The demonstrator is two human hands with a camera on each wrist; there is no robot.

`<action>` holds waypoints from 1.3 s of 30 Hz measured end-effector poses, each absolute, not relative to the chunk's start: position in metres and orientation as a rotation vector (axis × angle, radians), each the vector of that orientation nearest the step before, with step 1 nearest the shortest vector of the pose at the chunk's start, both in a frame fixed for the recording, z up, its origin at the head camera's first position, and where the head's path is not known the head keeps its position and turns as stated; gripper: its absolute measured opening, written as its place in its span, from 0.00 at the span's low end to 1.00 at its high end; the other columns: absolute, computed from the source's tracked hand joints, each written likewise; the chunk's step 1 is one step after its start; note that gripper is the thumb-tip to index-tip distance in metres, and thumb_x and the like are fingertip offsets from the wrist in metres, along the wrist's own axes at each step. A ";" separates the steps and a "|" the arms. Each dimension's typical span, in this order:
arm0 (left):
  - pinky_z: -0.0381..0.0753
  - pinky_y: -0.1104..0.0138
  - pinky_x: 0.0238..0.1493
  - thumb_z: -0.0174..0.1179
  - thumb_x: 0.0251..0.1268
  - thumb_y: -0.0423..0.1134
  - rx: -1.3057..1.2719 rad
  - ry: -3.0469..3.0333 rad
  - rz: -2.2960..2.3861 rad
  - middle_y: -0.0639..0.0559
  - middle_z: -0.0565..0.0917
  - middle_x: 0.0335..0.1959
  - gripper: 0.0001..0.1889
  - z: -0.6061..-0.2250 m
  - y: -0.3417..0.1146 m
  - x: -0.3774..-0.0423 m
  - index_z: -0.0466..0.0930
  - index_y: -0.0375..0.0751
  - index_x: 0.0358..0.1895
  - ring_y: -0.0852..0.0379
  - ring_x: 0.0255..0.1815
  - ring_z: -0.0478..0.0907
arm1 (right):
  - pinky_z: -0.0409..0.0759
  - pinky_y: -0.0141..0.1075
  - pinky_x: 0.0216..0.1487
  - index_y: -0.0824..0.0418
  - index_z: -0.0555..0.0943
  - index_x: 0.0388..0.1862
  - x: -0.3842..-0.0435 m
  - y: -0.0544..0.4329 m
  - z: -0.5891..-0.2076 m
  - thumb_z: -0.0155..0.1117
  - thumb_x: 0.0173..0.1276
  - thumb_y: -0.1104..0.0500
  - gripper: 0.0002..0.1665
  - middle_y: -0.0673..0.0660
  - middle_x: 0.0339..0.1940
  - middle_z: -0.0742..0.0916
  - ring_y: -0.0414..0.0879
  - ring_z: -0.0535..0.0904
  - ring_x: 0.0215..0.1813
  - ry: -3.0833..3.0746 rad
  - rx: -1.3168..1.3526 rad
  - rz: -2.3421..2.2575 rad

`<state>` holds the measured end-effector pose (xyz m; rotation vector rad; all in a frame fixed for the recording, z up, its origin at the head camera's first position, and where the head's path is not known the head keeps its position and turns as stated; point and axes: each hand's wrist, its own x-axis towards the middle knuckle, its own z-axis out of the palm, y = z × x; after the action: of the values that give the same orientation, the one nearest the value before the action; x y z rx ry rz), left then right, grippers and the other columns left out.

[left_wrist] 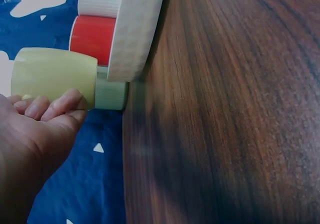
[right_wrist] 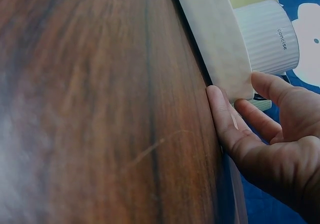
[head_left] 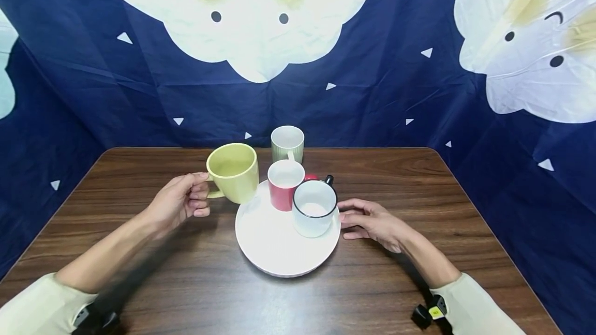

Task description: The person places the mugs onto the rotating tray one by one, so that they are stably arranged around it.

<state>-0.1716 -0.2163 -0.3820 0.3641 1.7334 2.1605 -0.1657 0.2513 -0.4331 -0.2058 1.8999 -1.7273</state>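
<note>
My left hand [head_left: 183, 198] grips a yellow-green mug [head_left: 239, 180] by its handle. The mug is lifted off the table, overlapping the far left rim of a round white stand [head_left: 274, 249] in the head view. On that stand are a red mug [head_left: 281, 198] with a white inside and a ribbed white mug [head_left: 311, 224] with a black rim and black handle. The right hand [head_left: 368, 224] lies at the stand's right edge. In the right wrist view its fingertips touch the thick side wall [right_wrist: 215, 39], thumb low and fingers beside the white mug.
Behind the stand, a pale green ribbed mug [head_left: 287, 143] stands on the wooden table [head_left: 186, 293], its handle facing me. A dark blue cloth [head_left: 391, 97] with cloud faces hangs around the table's back and sides.
</note>
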 end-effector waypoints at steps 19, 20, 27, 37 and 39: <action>0.49 0.59 0.34 0.38 0.93 0.36 0.486 1.719 1.972 0.58 0.53 0.29 0.16 -0.388 -0.211 -0.165 0.63 0.52 0.36 0.51 0.29 0.43 | 0.93 0.45 0.65 0.72 0.71 0.82 -0.165 0.251 -0.434 0.69 0.83 0.63 0.35 0.60 0.64 0.90 0.46 0.89 0.62 1.890 -0.208 -1.739; 0.48 0.59 0.34 0.38 0.93 0.36 0.488 1.713 1.974 0.58 0.52 0.29 0.17 -0.389 -0.210 -0.165 0.63 0.52 0.35 0.51 0.29 0.43 | 0.93 0.45 0.65 0.72 0.71 0.82 -0.165 0.252 -0.434 0.69 0.83 0.63 0.35 0.60 0.64 0.90 0.46 0.89 0.62 1.889 -0.209 -1.740; 0.47 0.59 0.33 0.37 0.92 0.35 0.536 1.681 1.960 0.57 0.52 0.29 0.17 -0.391 -0.210 -0.168 0.64 0.52 0.35 0.51 0.29 0.43 | 0.93 0.45 0.65 0.72 0.71 0.81 -0.165 0.252 -0.435 0.69 0.83 0.63 0.34 0.59 0.63 0.90 0.45 0.89 0.62 1.884 -0.210 -1.742; 0.48 0.64 0.30 0.42 0.89 0.35 0.602 1.750 1.833 0.60 0.55 0.27 0.17 -0.392 -0.198 -0.171 0.63 0.51 0.32 0.52 0.27 0.44 | 0.93 0.45 0.65 0.71 0.72 0.81 -0.165 0.252 -0.435 0.70 0.83 0.63 0.33 0.57 0.61 0.91 0.44 0.90 0.61 1.878 -0.204 -1.756; 0.48 0.66 0.30 0.42 0.89 0.35 0.602 1.761 1.822 0.61 0.56 0.27 0.17 -0.393 -0.195 -0.173 0.62 0.50 0.31 0.53 0.27 0.44 | 0.93 0.44 0.65 0.71 0.72 0.81 -0.164 0.251 -0.435 0.70 0.83 0.63 0.33 0.57 0.61 0.91 0.44 0.89 0.61 1.880 -0.203 -1.752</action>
<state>-0.1725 -0.1955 -0.3926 0.6024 1.7614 1.8223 -0.1643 0.2513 -0.4354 -0.2033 1.8800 -1.7522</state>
